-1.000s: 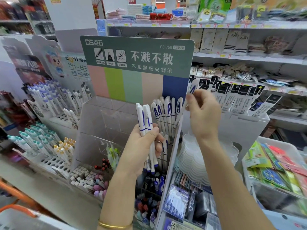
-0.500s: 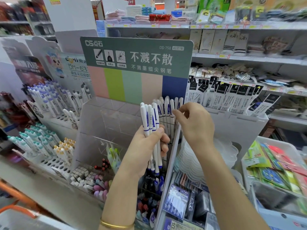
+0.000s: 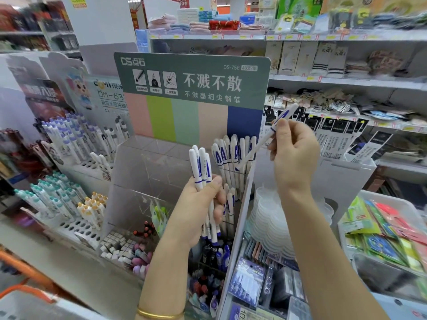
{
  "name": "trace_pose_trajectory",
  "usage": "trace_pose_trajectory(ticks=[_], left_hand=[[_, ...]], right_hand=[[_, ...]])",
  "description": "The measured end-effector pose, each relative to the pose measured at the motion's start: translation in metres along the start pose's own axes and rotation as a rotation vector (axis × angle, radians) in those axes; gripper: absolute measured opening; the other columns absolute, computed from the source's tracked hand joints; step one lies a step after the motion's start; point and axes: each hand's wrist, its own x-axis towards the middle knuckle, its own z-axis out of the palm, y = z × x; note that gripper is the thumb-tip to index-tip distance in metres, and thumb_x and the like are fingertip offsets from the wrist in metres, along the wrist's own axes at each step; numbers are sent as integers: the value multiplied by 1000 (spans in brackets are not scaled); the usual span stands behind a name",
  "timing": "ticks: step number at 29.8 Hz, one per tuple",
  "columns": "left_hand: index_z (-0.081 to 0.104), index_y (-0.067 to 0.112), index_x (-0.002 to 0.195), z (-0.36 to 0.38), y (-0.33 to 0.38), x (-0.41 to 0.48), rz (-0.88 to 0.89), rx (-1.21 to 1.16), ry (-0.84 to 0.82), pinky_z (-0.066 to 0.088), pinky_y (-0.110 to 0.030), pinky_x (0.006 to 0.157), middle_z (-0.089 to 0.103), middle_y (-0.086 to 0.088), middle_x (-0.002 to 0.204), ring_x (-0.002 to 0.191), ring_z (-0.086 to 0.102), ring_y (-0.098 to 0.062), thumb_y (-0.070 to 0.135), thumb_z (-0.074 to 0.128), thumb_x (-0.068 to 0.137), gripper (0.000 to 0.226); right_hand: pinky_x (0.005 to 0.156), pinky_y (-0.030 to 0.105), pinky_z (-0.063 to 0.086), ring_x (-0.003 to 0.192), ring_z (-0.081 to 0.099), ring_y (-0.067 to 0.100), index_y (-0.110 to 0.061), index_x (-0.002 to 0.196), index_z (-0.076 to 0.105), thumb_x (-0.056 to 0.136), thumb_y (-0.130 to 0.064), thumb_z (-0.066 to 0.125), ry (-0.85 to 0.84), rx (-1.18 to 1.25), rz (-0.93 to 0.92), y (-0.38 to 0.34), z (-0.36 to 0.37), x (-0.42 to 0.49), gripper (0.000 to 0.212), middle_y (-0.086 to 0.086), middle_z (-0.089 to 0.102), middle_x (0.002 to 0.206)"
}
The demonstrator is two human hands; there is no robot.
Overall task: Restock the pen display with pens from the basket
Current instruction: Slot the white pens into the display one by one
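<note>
Head: left hand (image 3: 198, 211) hides pen bundle (image 3: 201, 167) middle; single pen (image 3: 254, 151) blurred.

The pen display (image 3: 159, 172) stands right of another pen rack (image 3: 76, 146), with shelves (image 3: 323, 79) behind. Standing pens (image 3: 233, 153) fill its right rear corner. The left hand (image 3: 198, 211) grips a bundle (image 3: 199, 167) before the display. To its right, the right hand (image 3: 295, 153) pinches a single pen (image 3: 254, 149), tilted over the standing pens.

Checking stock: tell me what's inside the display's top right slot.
White-and-blue pens stand caps up. The left hand and its bundle hide some lower ends; the right hand's single pen crosses others.
</note>
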Motion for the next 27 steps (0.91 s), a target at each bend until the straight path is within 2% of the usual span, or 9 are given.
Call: trace_pose_trajectory(ticks=[4,8,12,16,19,21,23,25,27], left_hand=[[42,9,97,3,0,0,-10,-33,-7,37,-21,38,52,-3,63,39,39,-9,16,49,100,10],[50,5,102,7,1,-1,-3,-59,-7,38,-22,39,54,-4,64,41,43,-10,15,48,99,10],[57,1,105,6,0,-2,11,-40,-6,42,-23,42,55,-3,64,44,47,-11,15,47,100,17],[59,1,105,4,0,-2,17,-11,-18,43,-23,44,58,-3,64,46,49,-11,17,49,99,20],[62,3,104,6,1,-3,9,13,-55,43,-23,44,58,-5,63,45,49,-12,22,54,94,23],[64,6,99,8,2,-4,-3,11,-104,43,-24,43,57,-6,63,44,48,-13,28,59,85,27],[64,6,98,10,2,-5,-20,-15,-126,47,-26,45,60,-8,63,46,53,-16,29,58,85,27],[61,2,101,9,3,-5,-35,-33,-107,53,-30,48,66,-11,68,51,62,-19,25,53,92,26],[59,1,103,6,3,-3,-40,-19,-66,57,-31,51,70,-14,74,56,67,-22,22,48,98,24]], right_hand=[[69,42,50,72,59,22,-13,87,65,96,-20,56,-164,-300,-206,15,5,-8,14,0,61,75],[71,38,47,77,57,22,-8,88,69,90,-29,64,-362,-566,-152,30,10,-21,22,4,62,84],[65,32,39,78,52,20,-10,87,64,88,-34,65,-369,-738,-127,30,14,-23,24,1,54,88],[61,17,33,73,47,11,-11,83,64,89,-26,66,-281,-528,-172,17,10,-24,16,-4,54,81],[57,13,37,63,53,4,-7,74,68,92,-27,61,-460,-320,-9,0,6,-26,27,-2,59,68],[52,8,38,53,53,-2,-8,72,68,91,-22,63,-614,-177,146,-9,3,-27,24,-5,56,60],[52,13,42,53,55,4,-11,72,68,90,-19,65,-644,-89,205,-11,1,-25,19,-5,58,58],[47,17,40,50,49,7,-10,76,65,91,-19,62,-514,35,215,-9,-1,-20,19,-4,57,59],[44,18,38,49,46,7,-9,79,63,94,-20,59,-250,211,216,-8,-3,-13,18,-3,57,61]])
